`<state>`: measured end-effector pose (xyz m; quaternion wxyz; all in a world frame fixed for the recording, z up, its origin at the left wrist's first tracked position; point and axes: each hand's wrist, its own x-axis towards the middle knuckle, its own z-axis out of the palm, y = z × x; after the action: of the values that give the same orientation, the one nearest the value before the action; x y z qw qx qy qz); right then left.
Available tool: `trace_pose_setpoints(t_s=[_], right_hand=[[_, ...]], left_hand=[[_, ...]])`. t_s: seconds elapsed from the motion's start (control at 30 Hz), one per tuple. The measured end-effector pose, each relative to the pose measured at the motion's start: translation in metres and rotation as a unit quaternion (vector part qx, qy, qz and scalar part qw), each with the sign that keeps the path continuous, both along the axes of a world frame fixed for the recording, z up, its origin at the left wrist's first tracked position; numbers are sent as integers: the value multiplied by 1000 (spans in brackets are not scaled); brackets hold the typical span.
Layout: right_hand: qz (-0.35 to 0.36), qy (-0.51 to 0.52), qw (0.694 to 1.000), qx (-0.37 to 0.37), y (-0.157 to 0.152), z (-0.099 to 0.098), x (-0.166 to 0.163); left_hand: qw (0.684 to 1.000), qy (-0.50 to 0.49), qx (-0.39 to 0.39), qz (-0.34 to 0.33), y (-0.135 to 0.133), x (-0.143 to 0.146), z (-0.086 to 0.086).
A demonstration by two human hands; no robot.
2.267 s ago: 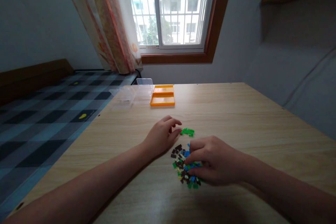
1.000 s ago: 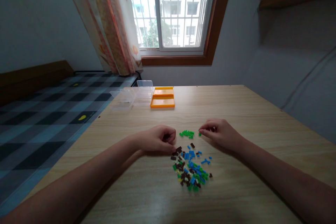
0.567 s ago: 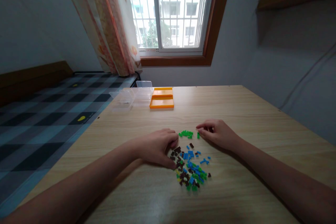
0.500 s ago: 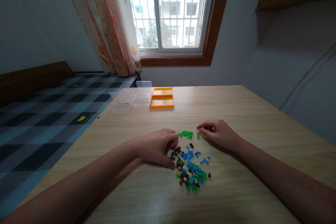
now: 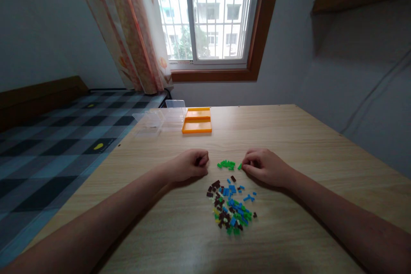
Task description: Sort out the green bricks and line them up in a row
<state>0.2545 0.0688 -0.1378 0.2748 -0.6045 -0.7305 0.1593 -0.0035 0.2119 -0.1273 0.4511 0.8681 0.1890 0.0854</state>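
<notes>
My right hand rests on the table with thumb and forefinger pinched on a small green building brick. Just left of it lies a little group of green bricks. On the far side of that group my left hand is closed, its fingers curled in; whatever may be inside is hidden. Nearer to me spreads a mixed pile of tiny bricks, with brown bricks, blue bricks, green and yellow ones among them.
An orange tray with two sections stands toward the back of the wooden table. Clear plastic containers sit to its left. A bed with a checked cover adjoins the left side, and a window is behind.
My left hand has drawn up and away from the mixed pile, its spread fingers now curled. My right hand has closed on the single green brick, which has tilted and shifted slightly left.
</notes>
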Motion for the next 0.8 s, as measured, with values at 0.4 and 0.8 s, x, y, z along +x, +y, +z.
trace_pose_setpoints(t_s=[0.4, 0.8], right_hand=[[62, 21, 996, 55, 2, -4, -7], [111, 20, 993, 43, -4, -1, -8]], left_hand=[[957, -10, 243, 160, -27, 22, -3], [956, -49, 286, -41, -29, 6, 1]])
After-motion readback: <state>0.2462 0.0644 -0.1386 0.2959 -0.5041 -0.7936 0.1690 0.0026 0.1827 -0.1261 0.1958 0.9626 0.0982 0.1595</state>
